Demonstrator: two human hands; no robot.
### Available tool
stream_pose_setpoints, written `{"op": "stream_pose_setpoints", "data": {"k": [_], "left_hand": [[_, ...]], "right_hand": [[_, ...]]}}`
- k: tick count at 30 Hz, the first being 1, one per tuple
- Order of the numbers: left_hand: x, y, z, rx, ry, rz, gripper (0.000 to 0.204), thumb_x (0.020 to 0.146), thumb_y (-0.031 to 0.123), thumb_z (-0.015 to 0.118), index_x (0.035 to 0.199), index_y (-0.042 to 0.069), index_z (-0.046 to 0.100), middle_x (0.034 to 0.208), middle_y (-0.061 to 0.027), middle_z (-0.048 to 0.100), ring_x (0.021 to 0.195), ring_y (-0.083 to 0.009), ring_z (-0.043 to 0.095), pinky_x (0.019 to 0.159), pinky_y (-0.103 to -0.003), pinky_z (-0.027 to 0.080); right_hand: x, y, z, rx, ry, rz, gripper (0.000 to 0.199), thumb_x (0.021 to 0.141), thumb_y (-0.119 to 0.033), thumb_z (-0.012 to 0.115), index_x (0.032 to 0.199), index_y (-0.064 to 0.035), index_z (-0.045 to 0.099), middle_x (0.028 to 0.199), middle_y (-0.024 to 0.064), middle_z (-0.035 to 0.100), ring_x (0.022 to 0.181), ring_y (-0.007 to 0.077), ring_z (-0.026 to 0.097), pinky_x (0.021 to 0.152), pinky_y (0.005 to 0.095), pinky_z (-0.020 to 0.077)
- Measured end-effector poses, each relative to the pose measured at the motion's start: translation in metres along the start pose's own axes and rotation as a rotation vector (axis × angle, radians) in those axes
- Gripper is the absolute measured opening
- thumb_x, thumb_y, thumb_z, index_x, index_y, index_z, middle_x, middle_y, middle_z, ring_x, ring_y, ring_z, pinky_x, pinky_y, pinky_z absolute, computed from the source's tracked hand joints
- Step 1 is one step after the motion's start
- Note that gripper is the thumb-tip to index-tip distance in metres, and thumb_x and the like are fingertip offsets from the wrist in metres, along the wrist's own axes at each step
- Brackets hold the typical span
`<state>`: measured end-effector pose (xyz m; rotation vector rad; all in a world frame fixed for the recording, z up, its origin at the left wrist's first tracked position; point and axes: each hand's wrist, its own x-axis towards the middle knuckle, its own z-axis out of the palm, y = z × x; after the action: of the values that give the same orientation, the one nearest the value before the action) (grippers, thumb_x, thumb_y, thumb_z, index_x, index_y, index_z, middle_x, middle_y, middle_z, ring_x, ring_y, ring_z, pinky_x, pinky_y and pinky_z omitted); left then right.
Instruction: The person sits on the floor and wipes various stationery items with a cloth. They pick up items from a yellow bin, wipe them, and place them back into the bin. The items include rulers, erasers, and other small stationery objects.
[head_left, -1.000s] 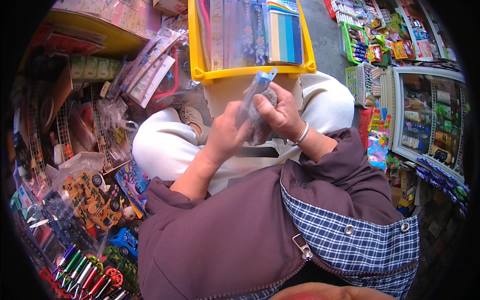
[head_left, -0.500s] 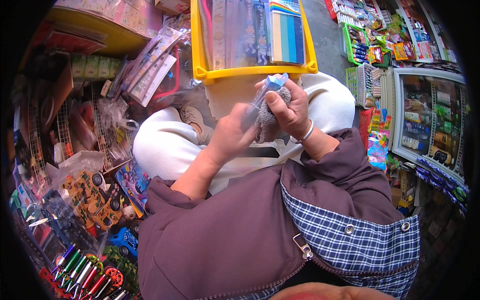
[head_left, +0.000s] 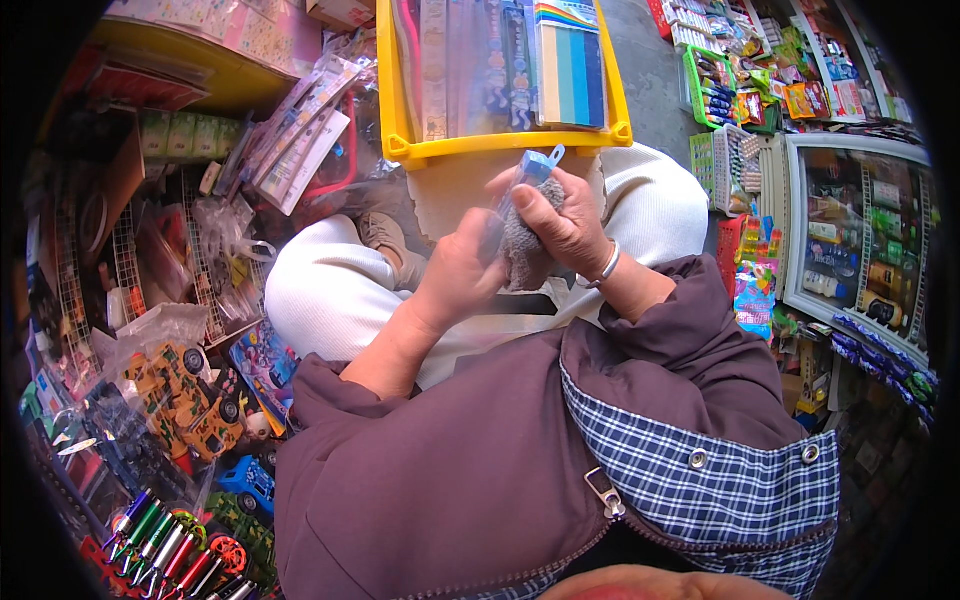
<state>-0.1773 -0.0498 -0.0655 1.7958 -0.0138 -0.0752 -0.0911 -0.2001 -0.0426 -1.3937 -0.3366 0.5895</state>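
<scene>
A slim clear plastic package with a blue end and a hanging tab (head_left: 536, 166) is between my hands, in front of my lap. My right hand (head_left: 578, 228) is closed on a grey fluffy cloth (head_left: 522, 240), its thumb pressing the cloth against the package. My left hand (head_left: 462, 262) is closed around the package's lower part from the left side, and its fingertips are blurred. The package's lower end is hidden by the hand and the cloth. Just beyond my hands stands a yellow crate (head_left: 507, 147) holding flat packs and striped cards (head_left: 573, 75).
Bagged toy vehicles (head_left: 185, 400) and several coloured metal pens (head_left: 160, 545) lie at the left. Stacked packages (head_left: 300, 140) lean left of the crate. On the right are a green basket (head_left: 712, 85), snack packs (head_left: 806, 100) and a glass-fronted case with bottles (head_left: 850, 240).
The package and the cloth have shifted slightly to the left with my right hand, and the package is turned a little. Both hands keep their hold.
</scene>
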Motion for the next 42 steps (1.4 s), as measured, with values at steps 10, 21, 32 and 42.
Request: {"op": "stream_pose_setpoints", "data": {"k": [10,21,32,42], "left_hand": [[0.001,0.000,0.002,-0.018,0.022,0.035,0.039,0.076,0.004,0.060,0.112,0.001,0.046,0.084,-0.0105,0.061,0.072,-0.0177,0.060,0.068,-0.029,0.048],[0.001,0.007,0.001,-0.014,-0.061,-0.047,0.026,0.082,0.007,0.062,0.102,0.002,0.047,0.078,-0.0087,0.060,0.067,-0.0119,0.056,0.062,-0.027,0.047],[0.001,0.000,0.002,-0.017,-0.022,0.001,0.042,0.076,0.006,0.061,0.114,0.001,0.044,0.087,-0.0223,0.061,0.084,-0.0415,0.061,0.072,-0.040,0.048],[0.002,0.000,0.003,0.004,-0.018,0.009,0.042,0.076,0.005,0.059,0.115,0.001,0.045,0.086,-0.0169,0.061,0.079,-0.0315,0.062,0.070,-0.036,0.048]], "right_hand": [[-0.001,0.002,0.003,-0.018,-0.047,-0.045,0.024,0.087,-0.021,0.062,0.100,-0.0016,0.061,0.092,0.0046,0.062,0.086,0.0103,0.057,0.078,0.0271,0.0469],[0.005,-0.006,-0.008,0.020,0.084,-0.051,0.034,0.089,-0.031,0.061,0.103,0.0004,0.061,0.088,0.0073,0.064,0.080,0.0122,0.061,0.075,0.0248,0.0492],[0.003,-0.004,-0.003,0.033,-0.038,0.040,0.034,0.089,-0.031,0.061,0.105,-0.0012,0.062,0.093,0.0049,0.063,0.085,0.0108,0.058,0.079,0.0253,0.0476],[0.002,-0.001,0.000,0.055,-0.033,-0.005,0.025,0.089,-0.023,0.060,0.099,-0.0001,0.063,0.090,0.0048,0.063,0.085,0.0108,0.059,0.079,0.0263,0.0472]]}}
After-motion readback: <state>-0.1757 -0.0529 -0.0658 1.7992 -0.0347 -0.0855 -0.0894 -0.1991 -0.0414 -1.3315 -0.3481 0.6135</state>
